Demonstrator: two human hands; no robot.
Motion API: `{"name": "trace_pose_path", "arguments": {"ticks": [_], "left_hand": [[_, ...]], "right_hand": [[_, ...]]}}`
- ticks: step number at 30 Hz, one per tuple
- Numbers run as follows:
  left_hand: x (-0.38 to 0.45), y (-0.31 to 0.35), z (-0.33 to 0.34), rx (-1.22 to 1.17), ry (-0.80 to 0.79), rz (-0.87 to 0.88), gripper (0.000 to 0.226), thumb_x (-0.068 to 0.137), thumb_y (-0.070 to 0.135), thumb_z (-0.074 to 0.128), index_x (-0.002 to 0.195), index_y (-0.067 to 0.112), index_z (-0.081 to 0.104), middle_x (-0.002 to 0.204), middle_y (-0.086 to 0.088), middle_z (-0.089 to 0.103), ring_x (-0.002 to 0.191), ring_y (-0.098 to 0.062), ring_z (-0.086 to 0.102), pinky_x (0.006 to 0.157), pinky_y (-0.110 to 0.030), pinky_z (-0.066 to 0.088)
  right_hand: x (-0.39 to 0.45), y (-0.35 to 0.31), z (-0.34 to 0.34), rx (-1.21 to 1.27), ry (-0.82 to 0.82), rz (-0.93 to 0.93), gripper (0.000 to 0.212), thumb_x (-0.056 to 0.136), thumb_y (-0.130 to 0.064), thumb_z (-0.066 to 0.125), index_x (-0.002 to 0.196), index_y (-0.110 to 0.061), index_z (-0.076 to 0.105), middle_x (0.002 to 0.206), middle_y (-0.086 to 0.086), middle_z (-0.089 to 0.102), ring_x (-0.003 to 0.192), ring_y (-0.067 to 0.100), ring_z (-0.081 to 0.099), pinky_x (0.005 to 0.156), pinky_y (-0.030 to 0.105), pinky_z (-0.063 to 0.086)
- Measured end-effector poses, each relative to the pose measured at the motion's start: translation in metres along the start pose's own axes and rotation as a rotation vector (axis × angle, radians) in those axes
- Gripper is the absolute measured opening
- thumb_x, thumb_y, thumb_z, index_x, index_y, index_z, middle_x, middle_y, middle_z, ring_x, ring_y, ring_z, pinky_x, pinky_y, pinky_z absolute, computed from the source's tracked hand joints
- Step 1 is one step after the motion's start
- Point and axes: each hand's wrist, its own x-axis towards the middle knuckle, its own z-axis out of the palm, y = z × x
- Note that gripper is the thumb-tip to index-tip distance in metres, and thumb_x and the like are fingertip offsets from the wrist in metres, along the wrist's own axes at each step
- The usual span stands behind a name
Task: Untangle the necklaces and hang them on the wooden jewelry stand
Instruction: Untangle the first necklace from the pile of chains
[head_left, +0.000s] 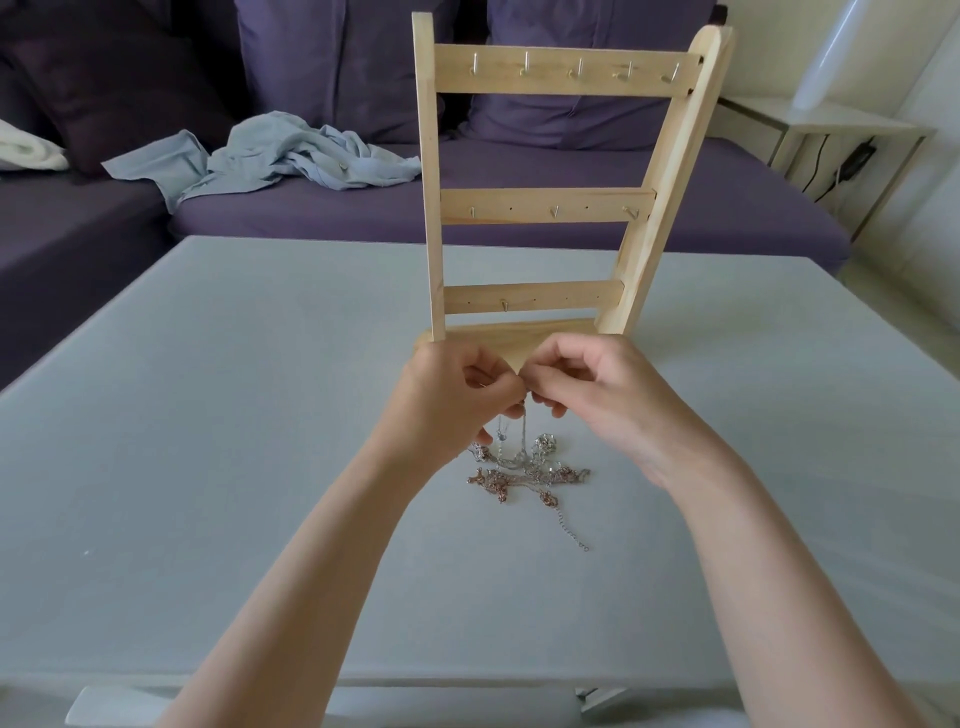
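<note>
**Friend:** How far had you got with the job?

**Me:** Not far. Closest to me, the necklaces (524, 470) lay in one messy heap on the desk (208, 415). Silver chains and pinkish ones were all mixed up. One thin chain end stuck out toward me.

**Friend:** What were your hands doing?

**Me:** They were just above the heap, touching each other. My left hand (447, 395) had its fingers curled, pinching a thin silver chain. My right hand (587, 387) pinched the same bit from the other side. The chain hung down from my fingers into the heap, so it was not free yet.

**Friend:** And the stand?

**Me:** The wooden jewelry stand (545, 208) stood right behind my hands on the desk. It had three bars with little hooks. Every hook I could see was bare. Nothing hung there.

**Friend:** So what was left?

**Me:** Almost all of it, I think. I had to pull each necklace loose and hang each one up. Behind the stand was a purple sofa (727, 208) with a blue cloth (291, 156) on it.
</note>
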Motion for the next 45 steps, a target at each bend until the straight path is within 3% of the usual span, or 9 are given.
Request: {"name": "trace_pose_path", "arguments": {"ticks": [4,8,14,19,25,29,34,45], "left_hand": [[-0.001,0.006,0.002,-0.016,0.013,-0.016,0.015,0.082,0.007,0.054,0.07,0.005,0.064,0.065,-0.004,0.063,0.043,-0.002,0.051,0.041,-0.014,0.042],[-0.001,0.007,-0.001,-0.015,0.06,-0.03,0.022,0.083,0.008,0.054,0.063,0.015,0.062,0.053,0.005,0.051,0.033,-0.005,0.04,0.041,-0.016,0.036],[-0.001,0.007,-0.011,-0.085,0.074,0.023,0.019,0.084,0.011,0.064,0.068,0.022,0.064,0.047,0.013,0.05,0.039,-0.004,0.041,0.041,-0.011,0.036],[-0.004,0.007,-0.01,-0.096,-0.04,0.064,0.019,0.082,0.006,0.066,0.071,0.022,0.07,0.057,0.009,0.064,0.056,-0.004,0.057,0.046,-0.015,0.044],[-0.003,0.005,-0.007,-0.066,-0.068,0.039,0.013,0.08,0.005,0.067,0.07,0.013,0.069,0.057,0.005,0.067,0.055,0.0,0.061,0.044,-0.013,0.042],[-0.002,0.002,-0.008,-0.04,-0.133,-0.053,0.006,0.081,0.007,0.067,0.075,0.008,0.067,0.064,-0.001,0.067,0.052,0.002,0.059,0.044,-0.011,0.043],[-0.005,-0.002,-0.01,-0.008,-0.249,-0.164,0.006,0.08,0.007,0.067,0.074,0.007,0.067,0.07,-0.004,0.068,0.054,-0.002,0.057,0.047,-0.012,0.043],[-0.01,-0.002,-0.006,-0.18,-0.364,-0.288,0.017,0.083,0.01,0.056,0.067,0.014,0.06,0.061,0.007,0.059,0.056,-0.005,0.048,0.054,-0.015,0.042]], "right_hand": [[0.001,0.0,0.002,0.033,0.041,-0.016,0.017,0.085,-0.011,0.061,0.068,-0.014,0.061,0.063,-0.002,0.058,0.061,0.011,0.047,0.064,0.024,0.042],[0.003,0.001,0.001,0.111,0.117,0.014,0.019,0.084,-0.008,0.059,0.066,-0.012,0.062,0.058,-0.002,0.055,0.056,0.009,0.047,0.058,0.018,0.042],[0.003,0.002,-0.004,0.26,0.084,0.042,0.024,0.085,-0.002,0.057,0.063,-0.01,0.062,0.057,-0.001,0.056,0.054,0.009,0.048,0.055,0.017,0.043],[0.002,0.002,-0.004,0.19,0.039,0.026,0.023,0.084,-0.001,0.06,0.063,-0.01,0.062,0.057,0.001,0.057,0.054,0.008,0.049,0.054,0.017,0.042],[0.003,0.004,-0.005,0.024,0.054,0.023,0.02,0.08,-0.005,0.065,0.063,-0.016,0.063,0.058,-0.002,0.057,0.053,0.008,0.046,0.056,0.019,0.041],[0.0,0.003,-0.006,-0.063,-0.065,0.012,0.018,0.084,-0.009,0.064,0.067,-0.016,0.063,0.058,-0.003,0.054,0.052,0.006,0.046,0.056,0.018,0.04],[-0.004,0.004,-0.008,-0.131,-0.235,0.037,0.018,0.088,-0.012,0.059,0.071,-0.016,0.061,0.067,0.006,0.053,0.063,0.016,0.046,0.065,0.027,0.039],[-0.005,0.006,-0.009,-0.073,-0.282,0.049,0.019,0.086,-0.001,0.057,0.072,-0.013,0.063,0.069,0.011,0.055,0.055,0.011,0.045,0.057,0.019,0.04]]}}
